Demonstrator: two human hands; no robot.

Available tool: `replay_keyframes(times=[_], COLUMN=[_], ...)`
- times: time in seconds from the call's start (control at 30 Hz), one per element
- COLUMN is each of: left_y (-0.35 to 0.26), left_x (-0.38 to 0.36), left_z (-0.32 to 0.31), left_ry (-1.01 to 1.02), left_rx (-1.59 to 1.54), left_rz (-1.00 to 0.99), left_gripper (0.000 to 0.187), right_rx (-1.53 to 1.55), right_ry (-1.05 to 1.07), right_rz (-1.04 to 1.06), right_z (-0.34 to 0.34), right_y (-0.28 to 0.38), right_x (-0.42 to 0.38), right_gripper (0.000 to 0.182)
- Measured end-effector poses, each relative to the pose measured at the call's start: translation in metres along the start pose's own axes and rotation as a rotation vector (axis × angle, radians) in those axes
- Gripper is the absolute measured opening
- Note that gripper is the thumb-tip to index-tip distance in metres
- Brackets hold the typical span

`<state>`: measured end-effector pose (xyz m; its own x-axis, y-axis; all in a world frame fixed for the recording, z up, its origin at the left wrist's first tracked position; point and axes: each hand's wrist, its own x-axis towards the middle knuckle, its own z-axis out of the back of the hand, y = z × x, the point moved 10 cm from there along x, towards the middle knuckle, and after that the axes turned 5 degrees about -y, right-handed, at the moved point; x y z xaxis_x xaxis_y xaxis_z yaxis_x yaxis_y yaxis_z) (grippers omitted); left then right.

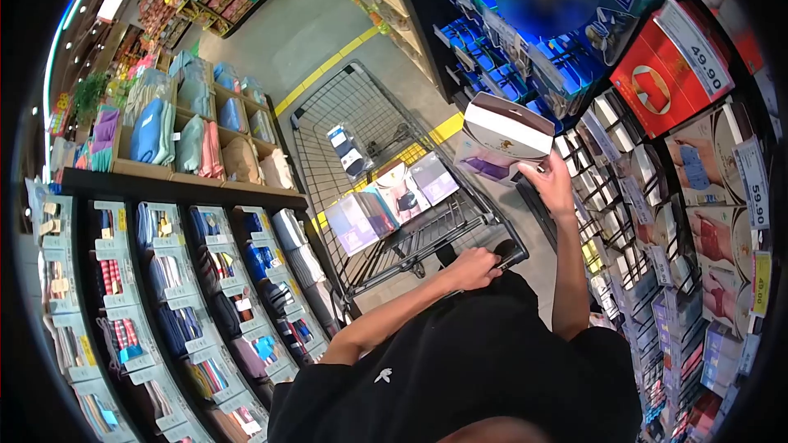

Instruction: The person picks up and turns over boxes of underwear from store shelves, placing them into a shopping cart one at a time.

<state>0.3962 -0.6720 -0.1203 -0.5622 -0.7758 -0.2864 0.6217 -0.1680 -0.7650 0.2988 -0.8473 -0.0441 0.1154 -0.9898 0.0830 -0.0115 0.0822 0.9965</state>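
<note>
I am watching the right hand [552,184] grasping a pale, smooth cardboard box [507,135], straight-edged, with a purple garment printed on one side. The fingers are pinching its near corner, and most of the box is extending past the fingertips. The left hand [476,269] is curling beside the black wire-mesh cart [386,119]; I cannot tell what it is clasping. Inside, glossy printed boxes [405,197] are lying near a flat, dark-and-white pack [349,150].

This is a shop — price tags [704,51], packed racks [164,187], a cart [386,139].
</note>
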Motion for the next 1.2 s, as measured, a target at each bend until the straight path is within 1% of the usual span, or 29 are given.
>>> replay_keyframes(times=[0.07, 0.13, 0.17, 0.23, 0.3, 0.37, 0.4, 0.43, 0.47, 0.53, 0.57, 0.6, 0.63, 0.67, 0.7, 0.73, 0.77, 0.8, 0.87, 0.93, 0.97, 1.0, 1.07, 1.1, 1.2], left_y=[0.002, -0.002, -0.003, -0.002, -0.007, -0.011, -0.021, -0.032, -0.040, -0.066, -0.060, -0.048, -0.033, 0.001, 0.028, 0.047, 0.065, 0.077, 0.089, 0.096, 0.099, 0.111, 0.127, 0.124, 0.133], left_x=[-0.002, -0.003, -0.003, -0.005, -0.003, -0.010, -0.014, -0.022, -0.032, -0.057, -0.073, -0.089, -0.107, -0.123, -0.144, -0.155, -0.159, -0.158, -0.152, -0.145, -0.141, -0.139, -0.125, -0.122, -0.120], left_z=[0.000, 0.007, 0.006, -0.001, -0.002, 0.003, 0.009, 0.018, 0.040, 0.104, 0.140, 0.176, 0.214, 0.235, 0.260, 0.275, 0.280, 0.283, 0.282, 0.277, 0.276, 0.275, 0.262, 0.264, 0.265], left_ry=[-0.056, -0.107, -0.087, -0.081, -0.063, -0.061, -0.044, 0.023, 0.019, -0.144, -0.273, -0.405, -0.627, -0.778, -1.000, -1.085, -1.106, -1.076, -1.006, -0.912, -0.858, -0.864, -0.734, -0.739, -0.733], left_rx=[-0.023, -0.051, -0.033, -0.027, -0.003, -0.012, -0.020, 0.014, 0.015, -0.398, -0.468, -0.537, -0.567, -0.680, -0.650, -0.633, -0.665, -0.652, -0.707, -0.902, -0.905, -0.916, -0.856, -0.895, -0.926], left_rz=[0.024, 0.045, 0.065, 0.099, 0.026, 0.034, 0.031, 0.004, 0.002, -0.141, -0.132, -0.123, -0.120, -0.076, 0.003, 0.061, 0.080, 0.090, 0.147, 0.235, 0.266, 0.272, 0.235, 0.193, 0.173], left_gripper=[0.022, 0.023, 0.025, 0.027, 0.035, 0.037, 0.040, 0.039, 0.039, 0.033, 0.031, 0.029, 0.024, 0.021, 0.019, 0.027, 0.038, 0.047, 0.057, 0.065, 0.066, 0.066, 0.063, 0.062, 0.061], right_rx=[0.048, 0.026, 0.023, 0.126, 0.151, 0.218, 0.218, 0.214, 0.210, 0.197, 0.192, 0.185, 0.211, 0.205, 0.248, 0.293, 0.385, 0.380, 0.467, 0.440, 0.419, 0.399, 0.351, 0.341, 0.343], right_ry=[0.049, 0.124, 0.133, 0.168, 0.208, 0.243, 0.252, 0.278, 0.301, 0.307, 0.339, 0.373, 0.413, 0.421, 0.459, 0.496, 0.506, 0.512, 0.590, 0.634, 0.666, 0.696, 0.715, 0.707, 0.661], right_rz=[-0.023, -0.119, -0.122, -0.157, -0.184, -0.230, -0.230, -0.254, -0.277, -0.283, -0.293, -0.302, -0.286, -0.291, -0.316, -0.343, -0.362, -0.370, -0.437, -0.447, -0.442, -0.435, -0.494, -0.505, -0.493], right_z=[-0.012, -0.024, -0.028, -0.042, -0.054, -0.065, -0.071, -0.077, -0.082, -0.091, -0.097, -0.104, -0.111, -0.116, -0.125, -0.136, -0.147, -0.153, -0.171, -0.184, -0.190, -0.194, -0.198, -0.201, -0.203], right_y=[0.003, -0.005, -0.004, 0.003, -0.001, -0.014, -0.016, -0.018, -0.020, -0.008, -0.006, -0.006, -0.005, -0.004, 0.000, 0.003, 0.008, 0.007, 0.004, 0.000, -0.001, -0.002, -0.016, -0.018, -0.029], right_x=[0.002, 0.001, 0.000, -0.003, -0.003, -0.002, -0.001, 0.000, 0.001, 0.001, 0.000, 0.000, -0.001, -0.002, -0.004, -0.008, -0.011, -0.012, -0.018, -0.024, -0.027, -0.029, -0.034, -0.035, -0.038], right_gripper=[0.041, 0.043, 0.043, 0.044, 0.045, 0.044, 0.044, 0.044, 0.045, 0.045, 0.045, 0.046, 0.045, 0.045, 0.046, 0.046, 0.041, 0.041, 0.040, 0.040, 0.041, 0.041, 0.042, 0.043, 0.046])
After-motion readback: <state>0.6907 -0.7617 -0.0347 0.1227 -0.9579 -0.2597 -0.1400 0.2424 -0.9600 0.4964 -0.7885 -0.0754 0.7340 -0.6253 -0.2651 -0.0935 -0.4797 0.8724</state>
